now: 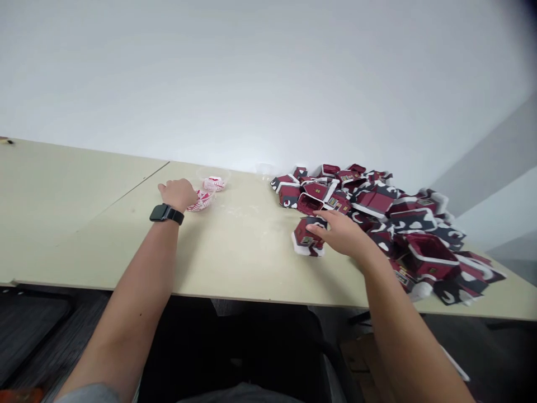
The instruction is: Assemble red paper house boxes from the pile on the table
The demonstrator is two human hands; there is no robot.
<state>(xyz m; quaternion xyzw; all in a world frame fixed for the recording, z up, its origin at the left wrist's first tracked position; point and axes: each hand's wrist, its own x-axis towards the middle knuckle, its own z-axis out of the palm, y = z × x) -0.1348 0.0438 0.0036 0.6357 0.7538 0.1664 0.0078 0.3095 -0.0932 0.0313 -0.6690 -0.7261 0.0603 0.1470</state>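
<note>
My right hand (pixel 342 232) reaches in from the right, its thumb and fingers against the roof of a small dark red paper house (pixel 306 242) with white snow trim. That house sits at the near left edge of a large heap of similar dark red, black and white paper houses (pixel 377 207). Some of them lie tilted or on their sides. My left hand (pixel 178 194) rests on the tabletop, a black smartwatch on its wrist, and its thumb side is next to a clear plastic container (pixel 200 200) holding red-and-white pieces.
A beige tabletop (pixel 247 257) with a seam at left runs along a white wall (pixel 251 84). Another clear container with red-and-white pieces (pixel 215 183) stands just behind the first. Below the table's front edge are a dark floor, a dark chair and a cardboard box (pixel 361 358).
</note>
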